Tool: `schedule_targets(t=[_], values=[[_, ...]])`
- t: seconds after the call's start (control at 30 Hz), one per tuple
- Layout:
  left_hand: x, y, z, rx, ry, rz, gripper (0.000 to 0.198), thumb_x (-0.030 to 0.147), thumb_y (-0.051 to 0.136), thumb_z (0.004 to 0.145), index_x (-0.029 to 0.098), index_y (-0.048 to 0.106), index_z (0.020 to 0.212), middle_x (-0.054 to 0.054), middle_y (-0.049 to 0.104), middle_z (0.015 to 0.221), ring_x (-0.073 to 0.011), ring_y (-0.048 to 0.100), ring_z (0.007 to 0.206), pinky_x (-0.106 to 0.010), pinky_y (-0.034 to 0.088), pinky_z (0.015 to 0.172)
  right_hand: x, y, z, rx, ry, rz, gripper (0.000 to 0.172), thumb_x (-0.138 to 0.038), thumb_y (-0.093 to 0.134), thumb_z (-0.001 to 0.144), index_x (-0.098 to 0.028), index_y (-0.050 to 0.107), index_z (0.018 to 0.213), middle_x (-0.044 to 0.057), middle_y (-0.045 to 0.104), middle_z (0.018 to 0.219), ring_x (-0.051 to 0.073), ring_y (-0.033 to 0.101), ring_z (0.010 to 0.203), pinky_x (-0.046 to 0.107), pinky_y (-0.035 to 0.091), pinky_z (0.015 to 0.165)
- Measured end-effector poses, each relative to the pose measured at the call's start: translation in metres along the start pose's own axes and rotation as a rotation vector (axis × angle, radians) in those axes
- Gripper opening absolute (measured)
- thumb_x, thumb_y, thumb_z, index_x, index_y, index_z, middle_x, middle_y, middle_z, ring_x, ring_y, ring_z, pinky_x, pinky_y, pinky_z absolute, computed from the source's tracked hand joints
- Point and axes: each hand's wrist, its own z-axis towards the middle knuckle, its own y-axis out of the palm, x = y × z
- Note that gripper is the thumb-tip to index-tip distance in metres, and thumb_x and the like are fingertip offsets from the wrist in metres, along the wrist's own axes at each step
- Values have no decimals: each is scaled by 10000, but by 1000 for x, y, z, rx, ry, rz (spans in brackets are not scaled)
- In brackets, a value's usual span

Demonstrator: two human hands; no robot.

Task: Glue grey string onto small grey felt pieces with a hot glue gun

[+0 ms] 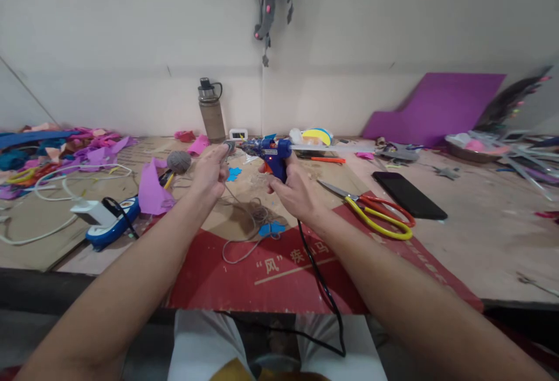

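My right hand (290, 186) is wrapped round the handle of a blue hot glue gun (275, 151), with a clear glue stick (327, 148) jutting from its back end. The gun's nozzle points left at my left hand (212, 168), whose fingers pinch a small grey piece (229, 145) close to the tip. Whether nozzle and piece touch, I cannot tell. Grey yarn (253, 218) trails below my hands in loose loops across the cardboard. Blue felt flower shapes (271, 229) lie beneath and behind. The gun's black cord (312, 264) runs down off the table's front edge.
Yellow-and-red-handled scissors (375, 209) and a black phone (408, 194) lie to the right. On the left are a blue power strip (113, 223), a grey yarn ball (179, 161) and felt scraps (100, 148). A water bottle (211, 113) stands near the white partition (131, 55).
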Motion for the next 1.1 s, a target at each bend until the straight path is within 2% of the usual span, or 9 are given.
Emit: schedule_targets(t=[0.23, 0.47, 0.63, 1.1], values=[[-4, -1, 1, -38, 7, 16, 154, 234, 659, 743, 170, 590, 621, 55, 465, 469, -20, 224, 327, -212, 132, 323, -3, -2, 0, -19, -15, -49, 248, -163, 467, 811, -208, 473, 1055, 56, 603, 999, 168, 574, 830, 335, 496, 732], [-7, -2, 2, -76, -2, 58, 159, 286, 696, 746, 191, 613, 648, 54, 459, 440, -29, 233, 323, -222, 153, 322, -9, -4, 0, -9, -9, -124, 240, -166, 454, 815, -200, 473, 1052, 46, 610, 945, 159, 574, 784, 326, 467, 741], [-8, -1, 1, -75, 34, 77, 184, 289, 699, 747, 199, 600, 621, 51, 455, 453, -34, 259, 328, -213, 166, 318, -12, -3, -1, 14, 12, -203, 288, -133, 457, 787, -197, 495, 1065, 62, 621, 959, 178, 570, 838, 334, 456, 783], [-6, -1, 2, -96, 10, 56, 118, 235, 661, 733, 172, 616, 644, 14, 604, 585, -14, 259, 328, -200, 160, 306, -11, 0, -1, 43, 7, -270, 306, -164, 473, 803, -208, 484, 1106, 74, 620, 961, 198, 567, 841, 350, 458, 794]])
